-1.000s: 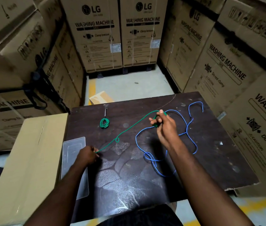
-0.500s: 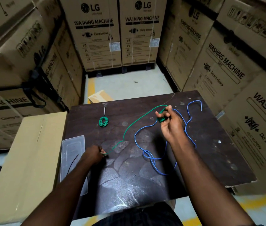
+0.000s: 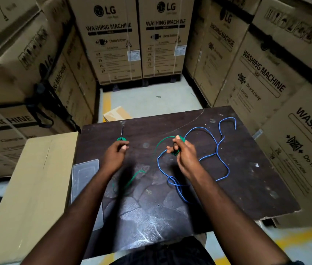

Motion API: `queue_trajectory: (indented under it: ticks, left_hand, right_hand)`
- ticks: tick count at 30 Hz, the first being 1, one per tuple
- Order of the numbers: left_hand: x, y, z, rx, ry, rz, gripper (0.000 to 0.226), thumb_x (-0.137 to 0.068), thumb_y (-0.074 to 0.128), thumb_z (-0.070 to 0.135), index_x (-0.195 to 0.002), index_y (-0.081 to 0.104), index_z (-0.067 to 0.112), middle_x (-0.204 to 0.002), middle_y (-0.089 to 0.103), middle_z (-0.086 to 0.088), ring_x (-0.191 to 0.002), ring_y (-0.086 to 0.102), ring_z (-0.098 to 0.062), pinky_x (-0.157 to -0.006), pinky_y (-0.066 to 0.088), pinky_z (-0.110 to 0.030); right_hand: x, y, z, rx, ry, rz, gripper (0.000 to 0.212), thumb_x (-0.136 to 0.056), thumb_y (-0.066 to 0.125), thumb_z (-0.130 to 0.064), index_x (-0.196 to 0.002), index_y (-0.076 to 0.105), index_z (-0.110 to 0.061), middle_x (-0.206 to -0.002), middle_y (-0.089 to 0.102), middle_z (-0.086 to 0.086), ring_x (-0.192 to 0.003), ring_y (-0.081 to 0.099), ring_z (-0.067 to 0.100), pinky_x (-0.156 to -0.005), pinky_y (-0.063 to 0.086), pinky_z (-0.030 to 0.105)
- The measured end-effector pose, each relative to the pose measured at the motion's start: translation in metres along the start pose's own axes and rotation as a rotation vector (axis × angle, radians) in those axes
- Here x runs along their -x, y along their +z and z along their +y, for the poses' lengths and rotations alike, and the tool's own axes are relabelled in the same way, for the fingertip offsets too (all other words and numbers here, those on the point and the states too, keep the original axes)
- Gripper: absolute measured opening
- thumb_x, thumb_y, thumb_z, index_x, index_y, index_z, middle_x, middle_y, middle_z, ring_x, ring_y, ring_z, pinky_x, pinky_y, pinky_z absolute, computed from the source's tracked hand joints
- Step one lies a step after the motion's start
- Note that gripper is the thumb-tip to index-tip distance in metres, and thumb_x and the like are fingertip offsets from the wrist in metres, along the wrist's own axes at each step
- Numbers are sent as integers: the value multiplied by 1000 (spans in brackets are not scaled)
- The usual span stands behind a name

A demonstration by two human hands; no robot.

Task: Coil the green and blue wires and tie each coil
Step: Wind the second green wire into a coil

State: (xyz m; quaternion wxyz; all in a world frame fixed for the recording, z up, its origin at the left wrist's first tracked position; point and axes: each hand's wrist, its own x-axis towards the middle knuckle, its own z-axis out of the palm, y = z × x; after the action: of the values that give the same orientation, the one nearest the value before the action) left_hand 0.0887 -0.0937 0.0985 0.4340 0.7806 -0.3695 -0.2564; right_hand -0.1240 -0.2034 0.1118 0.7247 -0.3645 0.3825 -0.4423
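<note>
On the dark table [image 3: 246, 192] my right hand [image 3: 184, 156] grips a small bundle of green wire [image 3: 178, 148] wound at its fingers. A green loop arcs left from it, and a blurred green strand [image 3: 132, 181] runs under my left forearm. My left hand [image 3: 116, 153] is up near the table's far side, fingers curled and thumb pressed to them, apparently pinching that wire. Just beyond it lies a small finished green coil [image 3: 121, 139]. The blue wire [image 3: 208, 156] sprawls loose across the right half of the table, partly under my right arm.
A thin metal tool [image 3: 121, 129] lies beyond the small coil. A clear plastic lid [image 3: 84, 175] sits at the table's left edge, beside a flat cardboard box [image 3: 27, 188]. Tall washing machine cartons [image 3: 113, 39] wall in the table on three sides.
My left hand has moved from the near-left of the table up and right, close to the small coil. The stretched green wire has gone slack. My right hand stayed put with its bundle.
</note>
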Motion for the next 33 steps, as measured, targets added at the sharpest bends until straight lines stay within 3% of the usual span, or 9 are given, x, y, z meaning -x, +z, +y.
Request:
queue_trajectory:
  ticks: [5,12,15,20,23,25,27,33]
  left_hand:
    - [18,15,52,1,246,-258,19,-92,62,13,-110,67,15,-105,68,7,-96,61,3,-87,43,-8]
    - [15,26,56,124,227,-198,7,-93,59,14,-87,60,13,-72,56,-4,-63,50,-10,-63,49,-32]
    - [14,22,66,123,312,-130,10,-93,57,12,-84,60,11,-73,57,3,-66,48,-3,-65,42,-20]
    - [11,25,73,69,383,-128,9,-85,58,19,-82,63,12,-76,64,-7,-69,52,-6,-66,42,-21]
    - [10,27,69,40,375,-72,10,-87,62,8,-78,63,12,-73,63,-2,-66,51,0,-64,40,-14]
    - [8,30,60,34,313,-99,16,-89,62,8,-75,62,17,-68,60,4,-62,49,2,-65,40,-19]
    - [7,34,51,37,260,-147,22,-91,59,14,-69,59,21,-62,55,7,-61,48,-6,-64,40,-27]
    - [16,41,38,15,179,-172,24,-88,50,37,-68,62,36,-57,53,8,-57,45,-9,-61,37,-30]
  right_hand:
    - [4,9,7,141,5,-132,21,-98,49,-17,-82,55,-6,-48,44,-4,-43,57,17,-78,51,39]
    - [13,18,-7,246,-19,-294,24,-99,45,-15,-80,55,-6,-47,44,-4,-42,54,17,-64,50,34]
    - [21,19,-13,336,54,-406,32,-101,40,-19,-76,53,-5,-45,43,-2,-38,52,18,-61,48,33]
    - [36,24,-7,468,247,-575,53,-102,29,-42,-69,52,-7,-46,38,4,-36,46,20,-61,48,34]
    - [36,28,-10,398,222,-532,51,-103,29,-37,-65,48,-8,-42,33,0,-33,41,19,-67,51,35]
    - [36,31,-16,330,217,-520,50,-103,29,-31,-62,45,-7,-38,31,-2,-30,38,18,-67,53,34]
    - [36,34,-20,242,222,-500,48,-103,29,-28,-62,44,-8,-37,29,-2,-30,36,19,-67,53,35]
    - [30,41,-29,47,172,-385,45,-103,31,-33,-68,45,-8,-41,32,-3,-35,44,19,-70,48,39]
